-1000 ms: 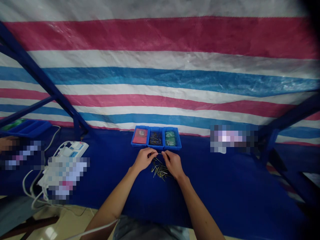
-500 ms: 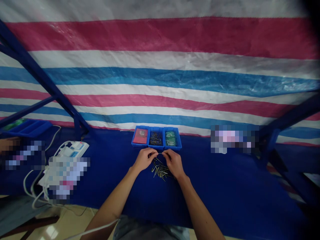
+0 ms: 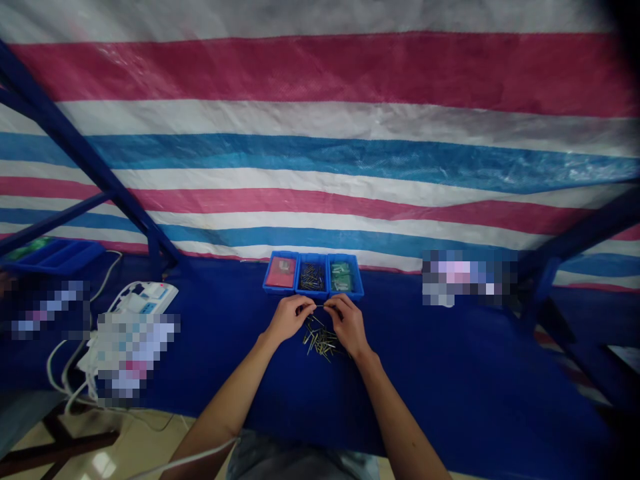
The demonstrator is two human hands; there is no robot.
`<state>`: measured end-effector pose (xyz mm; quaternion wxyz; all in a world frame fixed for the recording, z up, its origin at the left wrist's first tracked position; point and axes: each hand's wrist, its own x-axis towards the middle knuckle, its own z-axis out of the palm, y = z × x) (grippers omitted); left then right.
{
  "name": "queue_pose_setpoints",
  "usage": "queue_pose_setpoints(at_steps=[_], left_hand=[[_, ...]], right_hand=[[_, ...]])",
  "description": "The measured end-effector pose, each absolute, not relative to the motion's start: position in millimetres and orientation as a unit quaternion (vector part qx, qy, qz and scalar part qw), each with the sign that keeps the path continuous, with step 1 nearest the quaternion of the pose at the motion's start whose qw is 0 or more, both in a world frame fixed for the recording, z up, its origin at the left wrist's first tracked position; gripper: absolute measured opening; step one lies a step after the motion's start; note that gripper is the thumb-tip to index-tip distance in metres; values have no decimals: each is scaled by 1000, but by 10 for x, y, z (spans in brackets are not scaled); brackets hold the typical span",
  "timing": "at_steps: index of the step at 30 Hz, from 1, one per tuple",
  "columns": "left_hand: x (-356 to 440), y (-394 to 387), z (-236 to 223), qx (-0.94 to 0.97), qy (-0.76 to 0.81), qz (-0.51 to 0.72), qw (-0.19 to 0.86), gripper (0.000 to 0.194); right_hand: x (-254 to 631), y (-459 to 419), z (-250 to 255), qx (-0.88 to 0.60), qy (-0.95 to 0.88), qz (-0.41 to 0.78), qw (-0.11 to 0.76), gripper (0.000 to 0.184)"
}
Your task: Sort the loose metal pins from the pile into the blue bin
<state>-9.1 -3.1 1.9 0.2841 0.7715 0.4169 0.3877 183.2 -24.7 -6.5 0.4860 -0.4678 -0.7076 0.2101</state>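
Observation:
My left hand (image 3: 290, 319) and my right hand (image 3: 346, 323) meet above the table in front of the bins, each with fingertips pinched. Between them runs a thin metal pin (image 3: 320, 306), held level by its two ends; whether it is a screw is too small to tell. Just below my fingers lies a loose pile of thin, brass-coloured metal pins (image 3: 321, 343). Behind my hands stand three joined blue bins: the left bin (image 3: 278, 291) holds a red packet (image 3: 281, 272), the middle bin (image 3: 313, 295) dark screw-like pieces (image 3: 313, 276), the right bin (image 3: 356, 283) green-and-clear pieces (image 3: 342, 277).
On the left of the blue table (image 3: 210, 373) lie a white power strip (image 3: 159, 295) and white cables (image 3: 67, 380). Farther left is another blue tray (image 3: 75, 257). Blue frame bars (image 3: 115, 193) slant up at both sides before a striped tarp (image 3: 320, 150).
My hands stay almost still around the pin; the right fingers shift very slightly. At the far left, another person's hand has drawn mostly out of view.

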Motion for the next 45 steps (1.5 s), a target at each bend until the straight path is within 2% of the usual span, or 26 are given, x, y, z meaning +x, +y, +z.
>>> queue_pose_setpoints(at_steps=[14, 30, 39, 45], left_hand=[[-87, -52, 47, 778, 414, 377, 284, 18], [-77, -75, 71, 813, 406, 348, 231, 19], [-61, -83, 82, 808, 409, 353, 235, 22], [-58, -71, 66, 799, 410, 370, 239, 19]], right_hand=[[1788, -269, -76, -456, -704, 239, 489, 14], [1751, -276, -60, -454, -723, 239, 463, 16], [1760, -284, -51, -483, -738, 205, 425, 22], [1750, -271, -71, -502, -745, 171, 405, 37]])
